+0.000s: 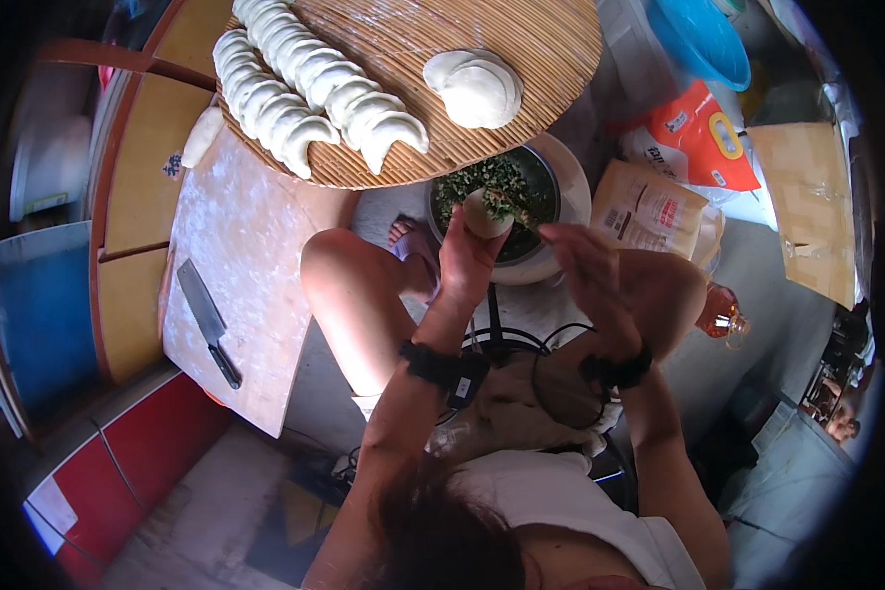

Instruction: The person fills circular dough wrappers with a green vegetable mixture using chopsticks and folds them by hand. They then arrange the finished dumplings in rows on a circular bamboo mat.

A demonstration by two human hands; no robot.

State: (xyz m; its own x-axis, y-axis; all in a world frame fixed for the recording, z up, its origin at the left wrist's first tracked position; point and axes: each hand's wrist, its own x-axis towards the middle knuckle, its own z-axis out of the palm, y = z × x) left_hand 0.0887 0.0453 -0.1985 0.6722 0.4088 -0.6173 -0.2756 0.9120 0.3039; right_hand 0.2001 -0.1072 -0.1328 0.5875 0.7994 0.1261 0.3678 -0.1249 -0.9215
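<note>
My left hand [470, 258] holds a round dough wrapper [481, 215] above a metal bowl [553, 173] of chopped green filling [479, 175]. Green filling lies on the wrapper's right part. In my right hand [586, 265] is a thin utensil, its tip in the filling at the wrapper; whether it is chopsticks or a spoon, I cannot tell. Beyond the bowl, a round slatted tray [553, 44] carries two rows of folded dumplings [280, 122] and a pile of flat wrappers [479, 88].
At the left, a floured board [258, 295] bears a cleaver-like knife [203, 302]. A piece of dough [203, 138] lies near its far edge. Right of the bowl are a paper bag [653, 210], a red and white bag [697, 140], a bottle of amber liquid [719, 311] and a blue basin [708, 44].
</note>
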